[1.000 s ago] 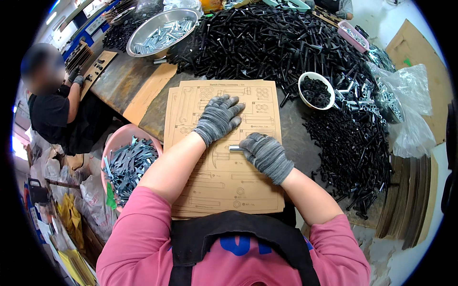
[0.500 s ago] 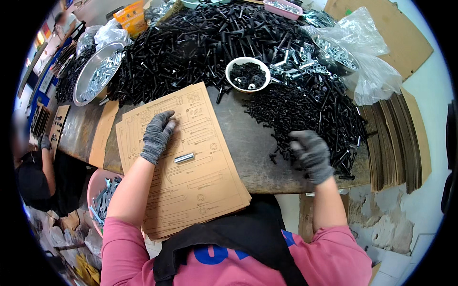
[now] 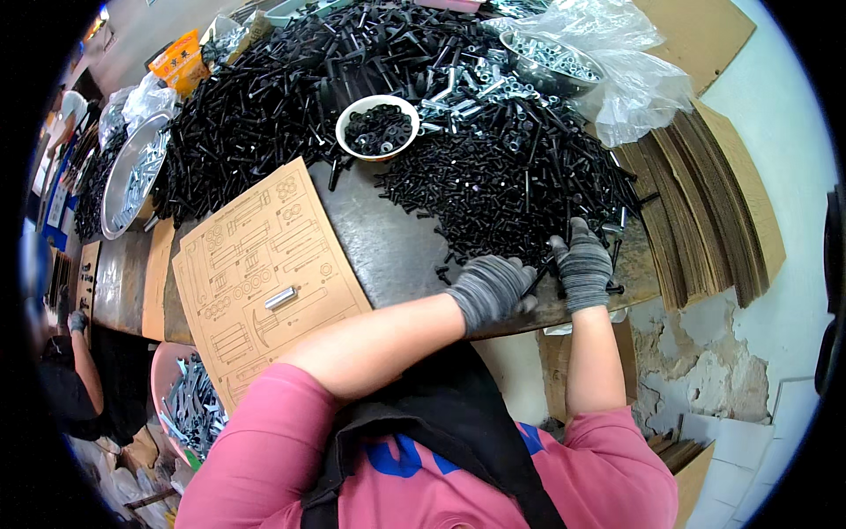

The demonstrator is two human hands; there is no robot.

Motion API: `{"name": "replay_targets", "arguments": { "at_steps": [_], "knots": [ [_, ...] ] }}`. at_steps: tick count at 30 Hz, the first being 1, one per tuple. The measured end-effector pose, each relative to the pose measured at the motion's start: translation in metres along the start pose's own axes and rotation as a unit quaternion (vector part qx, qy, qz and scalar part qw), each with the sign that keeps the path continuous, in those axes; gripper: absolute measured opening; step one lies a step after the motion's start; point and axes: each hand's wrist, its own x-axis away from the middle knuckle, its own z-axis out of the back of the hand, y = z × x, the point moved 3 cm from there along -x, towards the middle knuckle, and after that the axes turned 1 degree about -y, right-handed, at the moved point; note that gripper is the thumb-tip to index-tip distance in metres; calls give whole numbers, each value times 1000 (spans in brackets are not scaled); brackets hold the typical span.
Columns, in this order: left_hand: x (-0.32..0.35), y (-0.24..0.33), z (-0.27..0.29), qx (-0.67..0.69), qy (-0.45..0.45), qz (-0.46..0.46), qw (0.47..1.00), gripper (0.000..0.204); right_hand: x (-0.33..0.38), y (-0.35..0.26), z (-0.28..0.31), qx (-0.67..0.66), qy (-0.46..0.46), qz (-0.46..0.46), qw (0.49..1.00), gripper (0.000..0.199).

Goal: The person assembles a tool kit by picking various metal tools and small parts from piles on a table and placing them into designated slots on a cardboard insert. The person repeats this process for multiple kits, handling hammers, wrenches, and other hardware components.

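Note:
Both my hands wear grey knit gloves and sit at the table's near right edge. My left hand (image 3: 489,289) reaches across my body, its fingers curled down at the rim of a big heap of black screws (image 3: 511,176). What it holds is hidden. My right hand (image 3: 583,264) lies just right of it, fingers spread on the screws. A brown cardboard sheet with printed part outlines (image 3: 256,256) lies to the left, with one silver bolt (image 3: 280,298) resting on it.
A white bowl of small black parts (image 3: 379,128) stands in the heap. Metal bowls sit at the far right (image 3: 551,57) and far left (image 3: 132,172). Stacked cardboard (image 3: 705,203) leans at the right. A pink basin of silver parts (image 3: 181,401) is below left, near another person (image 3: 79,370).
My left hand left the cardboard sheet and crossed right to the black screws beside my right hand. The silver bolt stays on the sheet. My view swung further right.

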Motion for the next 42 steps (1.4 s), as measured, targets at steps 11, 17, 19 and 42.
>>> {"name": "replay_targets", "arguments": {
  "at_steps": [11,17,19,42],
  "knots": [
    [-35,24,-43,-83,-58,69,992,18,-22,10,28,-332,163,83,926,16],
    [-23,7,18,-90,-24,10,996,26,-39,11,32,-520,112,21,846,13],
    [-37,-14,37,-127,55,-13,990,26,-43,0,36,-332,81,68,937,22],
    [23,-137,105,72,391,191,898,20,-53,-37,82,-389,107,111,908,15]
  ]
}}
